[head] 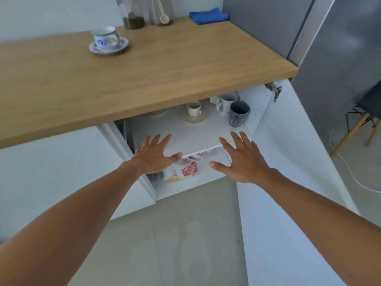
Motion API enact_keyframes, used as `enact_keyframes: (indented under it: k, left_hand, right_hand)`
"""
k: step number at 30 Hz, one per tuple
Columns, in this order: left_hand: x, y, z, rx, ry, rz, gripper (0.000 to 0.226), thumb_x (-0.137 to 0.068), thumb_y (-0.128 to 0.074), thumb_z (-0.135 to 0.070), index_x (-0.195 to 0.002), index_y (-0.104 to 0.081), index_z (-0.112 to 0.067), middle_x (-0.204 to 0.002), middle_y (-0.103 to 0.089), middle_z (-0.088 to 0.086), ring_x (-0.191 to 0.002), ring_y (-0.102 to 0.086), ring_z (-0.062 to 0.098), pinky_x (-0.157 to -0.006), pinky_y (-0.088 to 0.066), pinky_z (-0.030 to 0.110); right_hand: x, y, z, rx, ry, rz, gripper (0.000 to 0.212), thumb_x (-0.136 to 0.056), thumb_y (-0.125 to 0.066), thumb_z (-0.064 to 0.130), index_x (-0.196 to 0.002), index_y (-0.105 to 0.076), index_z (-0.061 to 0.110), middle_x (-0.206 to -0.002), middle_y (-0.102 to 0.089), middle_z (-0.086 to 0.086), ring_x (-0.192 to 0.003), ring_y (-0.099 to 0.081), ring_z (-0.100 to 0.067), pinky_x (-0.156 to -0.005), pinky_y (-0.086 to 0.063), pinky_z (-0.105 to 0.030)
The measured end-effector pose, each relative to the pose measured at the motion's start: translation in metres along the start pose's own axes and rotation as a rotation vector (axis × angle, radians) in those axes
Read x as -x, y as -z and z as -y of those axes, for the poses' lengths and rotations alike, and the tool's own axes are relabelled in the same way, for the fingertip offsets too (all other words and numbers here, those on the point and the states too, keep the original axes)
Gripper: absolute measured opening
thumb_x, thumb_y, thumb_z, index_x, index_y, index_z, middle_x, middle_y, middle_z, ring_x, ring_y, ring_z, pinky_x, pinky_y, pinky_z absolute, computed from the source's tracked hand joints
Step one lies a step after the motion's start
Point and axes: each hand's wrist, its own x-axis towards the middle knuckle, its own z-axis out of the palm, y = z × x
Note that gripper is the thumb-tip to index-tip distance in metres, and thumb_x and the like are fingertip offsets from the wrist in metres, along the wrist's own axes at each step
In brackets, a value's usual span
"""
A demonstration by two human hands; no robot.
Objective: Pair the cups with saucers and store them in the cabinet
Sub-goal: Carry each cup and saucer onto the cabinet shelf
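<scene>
A white cup with blue flowers [105,37] stands on its matching saucer [121,46] at the back left of the wooden counter [165,69]. Below the counter the cabinet is open. On its white shelf [195,135] a small cream cup [193,108] sits on a cream saucer [193,119]; another saucer's edge [156,113] shows under the counter lip. My left hand [154,154] and my right hand [241,159] hover flat, fingers spread, over the shelf's front edge, holding nothing.
A grey mug [238,114] and a white mug [225,103] stand at the shelf's right. A red-and-white bag [186,170] lies on the lower shelf. The open cabinet door [288,162] swings out on the right. Jars [136,19] and a blue cloth [208,15] line the counter's back.
</scene>
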Motion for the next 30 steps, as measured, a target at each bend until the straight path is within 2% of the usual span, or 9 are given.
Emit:
enact_keyframes:
  k: [7, 13, 21, 30]
  left_hand:
    - [0.079, 0.081, -0.02, 0.077, 0.022, -0.023, 0.09, -0.083, -0.033, -0.08, -0.155, -0.002, -0.037, -0.165, -0.003, -0.002, -0.151, 0.011, 0.028, -0.119, -0.004, 0.056]
    - [0.094, 0.161, 0.001, 0.072, 0.077, -0.134, 0.085, -0.083, -0.035, -0.08, -0.154, -0.007, -0.043, -0.165, -0.004, -0.004, -0.151, 0.012, 0.027, -0.118, -0.004, 0.055]
    - [0.037, 0.231, 0.074, 0.054, 0.16, -0.236, 0.083, -0.083, -0.032, -0.08, -0.153, -0.011, -0.042, -0.165, -0.009, -0.002, -0.151, 0.008, 0.027, -0.117, -0.008, 0.056]
    - [-0.08, 0.279, 0.177, 0.118, 0.24, -0.29, 0.077, -0.086, -0.037, -0.073, -0.152, -0.02, -0.038, -0.158, -0.029, 0.002, -0.149, -0.011, 0.03, -0.113, -0.02, 0.055]
  right_hand:
    - [0.046, 0.094, 0.024, -0.038, 0.095, -0.104, 0.093, -0.081, -0.023, 0.086, -0.157, -0.011, 0.034, -0.167, 0.001, -0.005, -0.153, 0.011, -0.025, -0.122, -0.01, -0.051]
    - [0.023, 0.172, 0.046, -0.014, 0.147, -0.117, 0.085, -0.086, -0.026, 0.081, -0.156, -0.015, 0.034, -0.166, -0.003, -0.006, -0.153, 0.009, -0.026, -0.121, -0.009, -0.051]
    - [-0.077, 0.228, 0.101, 0.007, 0.185, -0.104, 0.085, -0.085, -0.025, 0.082, -0.156, -0.015, 0.035, -0.166, -0.005, -0.005, -0.153, 0.006, -0.025, -0.12, -0.011, -0.051]
    - [-0.254, 0.242, 0.188, -0.086, 0.185, -0.031, 0.076, -0.092, -0.032, 0.072, -0.156, -0.018, 0.033, -0.166, -0.011, -0.003, -0.153, -0.003, -0.025, -0.119, -0.016, -0.048]
